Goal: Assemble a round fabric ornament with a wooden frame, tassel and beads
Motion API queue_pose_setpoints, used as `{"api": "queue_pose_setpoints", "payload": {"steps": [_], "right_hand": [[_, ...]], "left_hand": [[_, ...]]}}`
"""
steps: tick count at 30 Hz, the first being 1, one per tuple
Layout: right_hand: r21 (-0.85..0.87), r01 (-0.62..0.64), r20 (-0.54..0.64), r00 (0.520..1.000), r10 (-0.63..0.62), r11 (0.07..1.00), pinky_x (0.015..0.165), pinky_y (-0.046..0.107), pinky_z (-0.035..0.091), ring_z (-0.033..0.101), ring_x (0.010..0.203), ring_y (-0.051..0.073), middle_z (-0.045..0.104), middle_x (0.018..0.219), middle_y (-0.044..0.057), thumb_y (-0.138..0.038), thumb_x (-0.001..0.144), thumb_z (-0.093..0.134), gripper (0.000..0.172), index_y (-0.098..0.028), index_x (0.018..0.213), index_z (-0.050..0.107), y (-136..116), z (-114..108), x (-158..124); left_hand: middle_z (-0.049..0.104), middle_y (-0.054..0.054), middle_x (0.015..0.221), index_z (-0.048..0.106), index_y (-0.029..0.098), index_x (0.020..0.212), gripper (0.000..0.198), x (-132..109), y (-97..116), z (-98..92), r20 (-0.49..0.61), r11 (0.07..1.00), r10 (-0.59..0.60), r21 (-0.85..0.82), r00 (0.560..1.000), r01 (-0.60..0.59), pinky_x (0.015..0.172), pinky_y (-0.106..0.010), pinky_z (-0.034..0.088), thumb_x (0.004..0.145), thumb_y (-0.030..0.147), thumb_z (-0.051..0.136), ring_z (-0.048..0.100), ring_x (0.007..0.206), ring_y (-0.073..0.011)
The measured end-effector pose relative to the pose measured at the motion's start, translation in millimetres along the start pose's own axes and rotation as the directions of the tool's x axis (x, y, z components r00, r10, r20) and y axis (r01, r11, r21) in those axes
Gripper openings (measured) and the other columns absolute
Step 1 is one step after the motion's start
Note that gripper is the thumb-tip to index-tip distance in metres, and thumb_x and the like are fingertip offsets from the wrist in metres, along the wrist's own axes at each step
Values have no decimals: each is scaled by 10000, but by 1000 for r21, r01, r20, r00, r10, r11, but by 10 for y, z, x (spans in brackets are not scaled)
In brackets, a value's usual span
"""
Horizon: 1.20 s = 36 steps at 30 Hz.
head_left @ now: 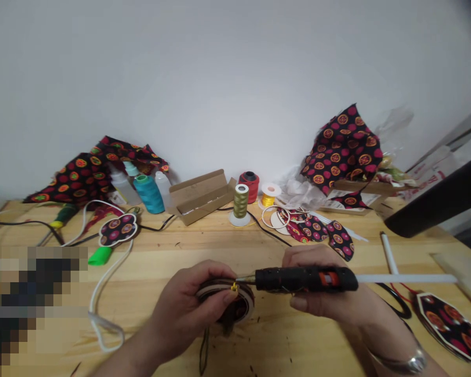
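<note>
My left hand (194, 301) is closed on a round, cord-edged piece (247, 301) with a pale rim and dark patterned fabric. A small yellow loop (234, 287) shows at its top edge beside my thumb, and a dark green cord (204, 348) hangs below. My right hand (325, 288) is wrapped round a black hot glue gun (298, 280), held level. A white glue stick (404, 278) sticks out of its back. The metal nozzle (246, 279) points left and meets the round piece's top edge near the yellow loop; I cannot tell whether glue is coming out.
Thread spools, among them a green one (240, 201) and a teal one (149, 193), stand along the back near an open cardboard box (204, 196). A flower-shaped fabric piece (118, 229) lies left, by a white cable (96, 293). An eight-sided-looking fabric piece (451, 324) lies right.
</note>
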State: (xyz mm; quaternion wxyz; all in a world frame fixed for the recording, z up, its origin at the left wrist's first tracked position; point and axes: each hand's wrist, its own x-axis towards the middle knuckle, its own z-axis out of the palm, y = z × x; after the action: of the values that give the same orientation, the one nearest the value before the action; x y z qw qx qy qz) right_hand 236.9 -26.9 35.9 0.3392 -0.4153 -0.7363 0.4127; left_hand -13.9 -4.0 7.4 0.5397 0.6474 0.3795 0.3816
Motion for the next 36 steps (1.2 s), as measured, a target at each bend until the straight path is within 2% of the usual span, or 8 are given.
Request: {"api": "queue_pose_setpoints", "payload": {"steps": [4,7,11,18,36], "right_hand": [[-1,-9,2,1000,9,1000,504,264,349,486,555,130,586,658,20,-390,755,664,254,-181,637,580,-4,-7,-1],[-16,-7,-12,1000,7,1000,511,267,344,479,557,130,575,654,17,-392,751,669,258,-182,637,573,11,4,-14],[-90,41,-46,998,-45,995,523,272,340,470,577,137,556,661,15,-390,744,677,248,-186,649,572,43,47,-25],[-137,132,-66,988,-142,982,544,273,357,500,610,138,546,689,13,-345,746,688,221,-188,658,559,79,102,-10],[-114,158,-89,982,-168,981,543,275,358,494,609,145,540,683,19,-335,724,699,199,-169,679,598,105,90,-16]], "left_hand": [[739,27,672,696,212,819,60,5,13,4,6,1000,-7,-28,1000,7,537,-172,521,763,201,679,651,565,-111],[735,27,651,692,207,791,39,-6,43,39,-44,998,-28,-58,999,26,533,-179,522,754,217,684,652,557,-117],[724,39,620,692,209,767,37,-31,83,86,-163,994,-63,-95,985,48,532,-174,511,730,208,687,637,536,-107],[715,48,601,704,211,751,63,-21,129,100,-258,996,-63,-77,964,44,514,-166,503,689,197,699,622,514,-100],[720,40,620,710,206,740,57,-19,107,101,-297,997,-46,-74,954,25,533,-158,520,688,194,690,636,535,-102]]}}
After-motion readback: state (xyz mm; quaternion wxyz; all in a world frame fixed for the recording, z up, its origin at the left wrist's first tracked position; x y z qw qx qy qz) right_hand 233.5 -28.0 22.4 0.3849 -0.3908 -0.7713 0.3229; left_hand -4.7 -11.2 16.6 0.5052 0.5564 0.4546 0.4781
